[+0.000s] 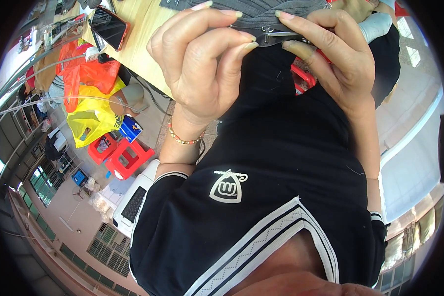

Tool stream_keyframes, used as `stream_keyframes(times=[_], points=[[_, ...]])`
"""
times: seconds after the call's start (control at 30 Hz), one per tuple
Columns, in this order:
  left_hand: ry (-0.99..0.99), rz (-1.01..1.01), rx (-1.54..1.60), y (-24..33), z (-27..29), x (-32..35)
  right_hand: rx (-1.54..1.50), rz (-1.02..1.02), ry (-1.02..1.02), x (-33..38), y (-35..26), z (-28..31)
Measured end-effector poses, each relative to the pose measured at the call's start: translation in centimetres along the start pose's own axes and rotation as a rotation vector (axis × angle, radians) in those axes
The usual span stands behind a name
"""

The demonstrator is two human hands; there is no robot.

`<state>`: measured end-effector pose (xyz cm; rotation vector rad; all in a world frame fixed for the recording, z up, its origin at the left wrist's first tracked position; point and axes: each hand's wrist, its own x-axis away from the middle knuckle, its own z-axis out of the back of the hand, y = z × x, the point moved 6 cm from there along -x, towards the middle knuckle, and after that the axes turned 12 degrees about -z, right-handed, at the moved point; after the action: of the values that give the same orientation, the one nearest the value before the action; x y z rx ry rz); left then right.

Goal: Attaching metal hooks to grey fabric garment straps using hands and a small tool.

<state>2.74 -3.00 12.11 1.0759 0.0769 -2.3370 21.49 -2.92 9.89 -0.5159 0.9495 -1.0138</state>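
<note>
Grey ribbed fabric [261,20] lies at the top of the view, between my raised hands and across the table's edge. A slim silver metal piece [281,34], much like a safety pin, sits along its lower edge. My left hand [202,66] is closed in a pinch, thumb against fingertips, just left of the metal piece. What it pinches, if anything, is too small to make out. My right hand [338,56] grips the fabric edge at the metal piece's right end, index finger above and thumb below.
A phone [109,28] in a red-edged case lies on the pale wooden table [140,37] at left. Below hang red [91,71] and yellow plastic bags [91,116]. Red stools [129,159] and a blue box [130,129] stand on the floor. White cloth [409,182] is at right.
</note>
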Motion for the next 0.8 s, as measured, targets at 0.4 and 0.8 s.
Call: stream_keyframes(times=[0.4, 0.8], points=[[0.044, 0.05, 0.096, 0.7, 0.6, 0.5, -0.055, -0.023, -0.011, 0.1, 0.5, 0.0], [0.114, 0.271, 0.02, -0.8, 0.0, 2.1, -0.098, -0.223, 0.058, 0.8, 1.1, 0.2]])
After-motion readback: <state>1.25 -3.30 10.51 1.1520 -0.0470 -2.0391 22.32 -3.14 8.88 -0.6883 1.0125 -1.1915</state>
